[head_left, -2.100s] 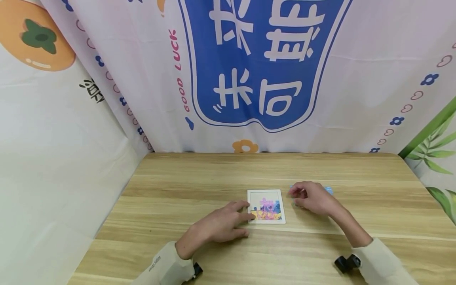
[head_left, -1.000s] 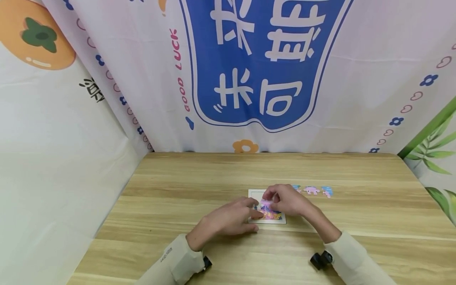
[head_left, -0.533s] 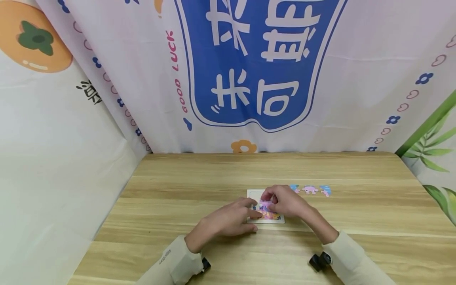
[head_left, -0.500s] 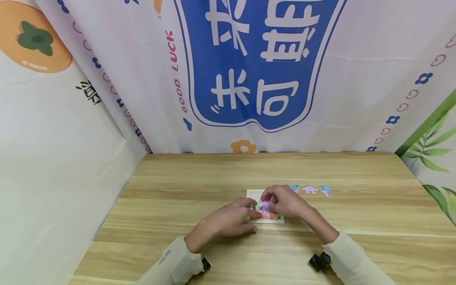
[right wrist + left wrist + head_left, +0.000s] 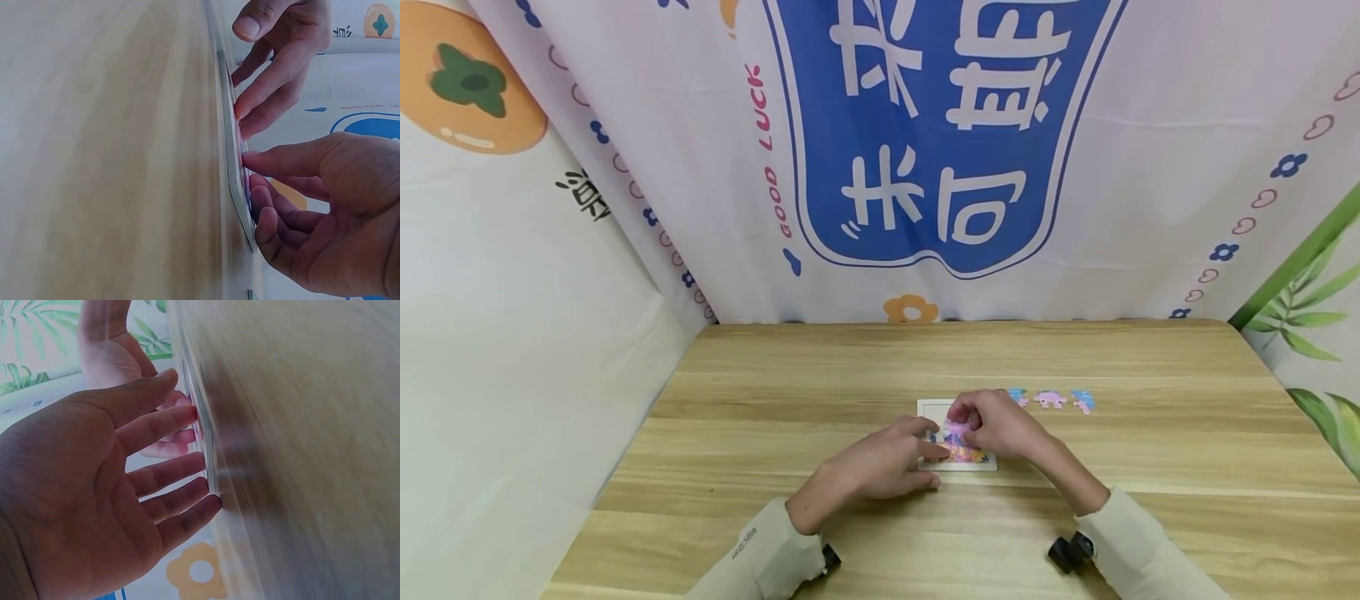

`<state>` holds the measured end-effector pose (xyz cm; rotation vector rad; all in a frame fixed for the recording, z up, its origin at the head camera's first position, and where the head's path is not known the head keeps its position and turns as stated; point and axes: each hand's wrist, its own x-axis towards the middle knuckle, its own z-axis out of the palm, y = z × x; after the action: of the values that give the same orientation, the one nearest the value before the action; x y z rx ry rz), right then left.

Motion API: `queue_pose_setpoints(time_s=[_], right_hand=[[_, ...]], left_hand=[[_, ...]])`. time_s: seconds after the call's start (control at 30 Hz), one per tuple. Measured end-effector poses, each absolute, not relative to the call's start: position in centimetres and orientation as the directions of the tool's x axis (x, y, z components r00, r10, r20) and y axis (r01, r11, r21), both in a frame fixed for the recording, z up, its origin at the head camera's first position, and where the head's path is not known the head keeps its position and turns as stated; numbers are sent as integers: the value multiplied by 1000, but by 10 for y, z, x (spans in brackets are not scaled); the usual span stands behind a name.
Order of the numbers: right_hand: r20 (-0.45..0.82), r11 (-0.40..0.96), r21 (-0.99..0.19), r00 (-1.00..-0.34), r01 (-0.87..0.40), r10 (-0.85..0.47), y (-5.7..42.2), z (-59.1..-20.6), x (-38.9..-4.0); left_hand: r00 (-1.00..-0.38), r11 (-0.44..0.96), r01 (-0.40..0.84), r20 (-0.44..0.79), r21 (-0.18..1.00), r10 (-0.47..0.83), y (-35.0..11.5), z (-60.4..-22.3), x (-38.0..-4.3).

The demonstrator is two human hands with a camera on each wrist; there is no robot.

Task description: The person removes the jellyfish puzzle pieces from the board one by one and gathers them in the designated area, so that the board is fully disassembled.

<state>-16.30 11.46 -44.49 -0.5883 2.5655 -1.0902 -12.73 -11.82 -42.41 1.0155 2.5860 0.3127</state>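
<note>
A small white-rimmed jigsaw puzzle board (image 5: 922,406) lies flat mid-table, its lower part filled with pink, blue and yellow pieces. My left hand (image 5: 880,460) rests over its left side with fingers extended; in the left wrist view the fingertips (image 5: 199,461) are right at the board's edge. From the right, my right hand (image 5: 1000,423) reaches over the board, thumb and curled fingers pinching a pinkish puzzle piece (image 5: 957,428) against the picture. In the right wrist view the thumb (image 5: 269,161) presses at the board's face, and the fingers largely hide the piece.
Three loose puzzle pieces lie right of the board: a blue one (image 5: 1017,395) partly behind the right hand, a pink one (image 5: 1050,399) and a blue-pink one (image 5: 1082,400). A wooden table (image 5: 760,400) meets a printed curtain (image 5: 850,287) behind.
Over two seconds, my right hand has come left from the loose pieces onto the board. My left hand has slid slightly right, further over it. In the last half second both hands stay almost still.
</note>
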Motion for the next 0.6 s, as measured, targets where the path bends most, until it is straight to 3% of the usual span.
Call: queue_pose_setpoints(time_s=[0.6], right_hand=[[-106,612,-758,-884,-224,-456,114,-448,-164]], left_hand=[[-678,713,626,-231,316,698,-118,-424,-128]])
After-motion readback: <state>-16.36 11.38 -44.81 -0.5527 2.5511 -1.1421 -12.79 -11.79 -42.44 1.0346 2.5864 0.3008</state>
